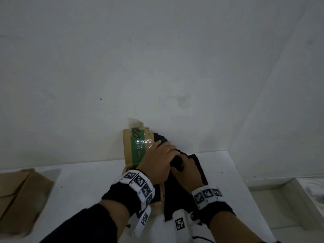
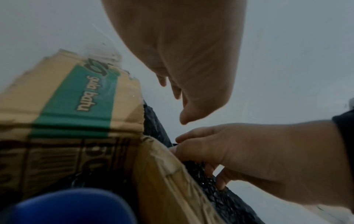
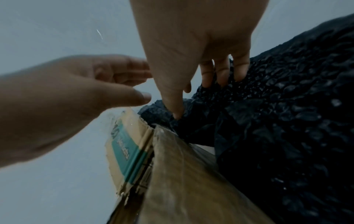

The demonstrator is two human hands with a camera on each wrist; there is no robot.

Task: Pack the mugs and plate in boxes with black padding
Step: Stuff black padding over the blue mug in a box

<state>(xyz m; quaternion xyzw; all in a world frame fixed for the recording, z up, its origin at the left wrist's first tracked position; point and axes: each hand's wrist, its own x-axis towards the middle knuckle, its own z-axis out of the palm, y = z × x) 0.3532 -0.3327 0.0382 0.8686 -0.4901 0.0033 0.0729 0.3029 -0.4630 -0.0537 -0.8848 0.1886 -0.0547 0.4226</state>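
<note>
Open box (image 1: 134, 148) on the table (image 1: 84, 181), black padding (image 3: 287, 121) draped over its rim. Right hand (image 3: 193, 50) pinches the padding; left hand (image 1: 156, 160) relaxed, fingers straight. Blue mug (image 2: 72, 207) inside.

Two hands: left (image 1: 156, 162), right (image 1: 188, 171). Two cardboard boxes: green-striped one (image 1: 135, 146) under hands, plain brown one (image 1: 21, 195) at far left. One black padding sheet (image 3: 287, 106). One blue rounded object (image 2: 72, 207) inside striped box, kind unclear. Two marker wristbands, one per wrist. One white table (image 1: 87, 181).
</note>
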